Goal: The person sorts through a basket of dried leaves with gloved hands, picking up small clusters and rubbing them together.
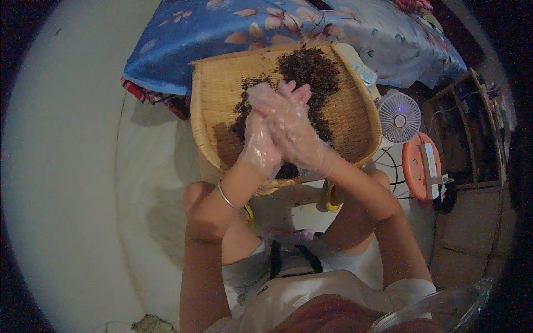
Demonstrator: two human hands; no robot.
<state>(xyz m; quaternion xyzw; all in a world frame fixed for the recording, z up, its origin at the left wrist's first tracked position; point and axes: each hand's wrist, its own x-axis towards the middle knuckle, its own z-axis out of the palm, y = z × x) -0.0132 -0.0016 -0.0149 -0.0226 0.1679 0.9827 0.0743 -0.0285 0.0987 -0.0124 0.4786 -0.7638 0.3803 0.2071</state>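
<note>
A shallow woven bamboo basket (222, 72) holds dark, crumbly, dried leaf-like bits (311, 69), heaped mostly at its far right and middle. Over it my two hands, in clear plastic gloves, are pressed palm to palm and cross each other. My right hand (297, 127) lies on top, its fingers angled to the far left. Beneath it my left hand (258, 144) is partly covered; fingertips stick out past the right hand. Both hands are closed against each other, and whatever is between the palms is hidden. A bangle circles my left wrist.
Behind the basket hangs a blue flowered cloth (200, 39). To the right stand a small white fan (399, 118), an orange stool-like object (412, 166) and a white power strip (431, 171) with cables. A shelf (472, 122) is farther right. My knees flank the basket's near edge.
</note>
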